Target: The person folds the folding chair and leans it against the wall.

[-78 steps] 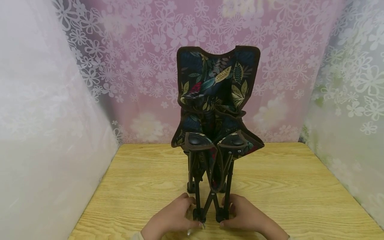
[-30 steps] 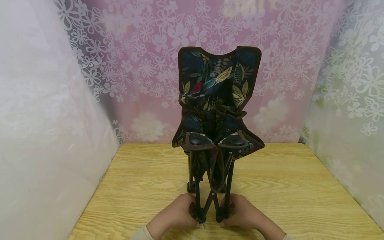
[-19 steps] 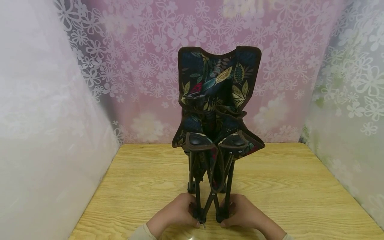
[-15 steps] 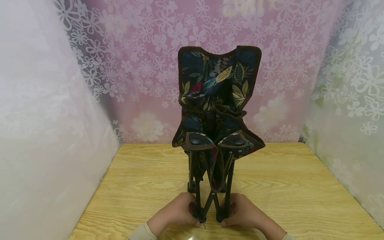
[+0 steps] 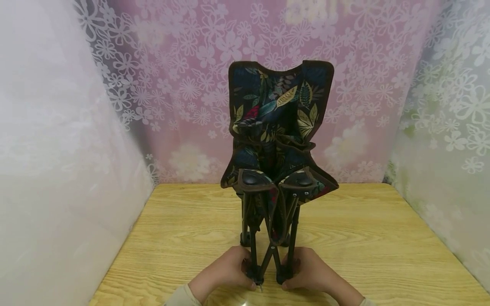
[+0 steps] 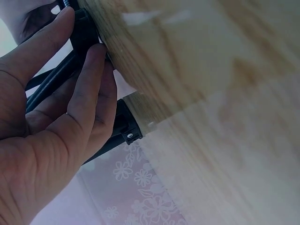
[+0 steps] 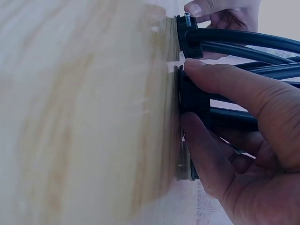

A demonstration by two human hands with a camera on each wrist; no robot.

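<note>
Midway across the tabletop (image 5: 176,225): folding chair (image 5: 275,157), upright, legs close together.
Left hand (image 5: 229,267): curled, pinching the near left foot (image 6: 85,30) beside a screw (image 7: 187,18).
Right hand (image 5: 311,270): curled, pinching the near right foot (image 7: 193,97).
Past the back edge: pink floral curtain (image 5: 183,93).

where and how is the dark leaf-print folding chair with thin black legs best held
Probably by the blocky black front feet, coming in low from each outer side: the folding chair stands upright, partly folded, and those feet look squat and solid, whereas its seat fabric is bunched in loose folds.
</note>
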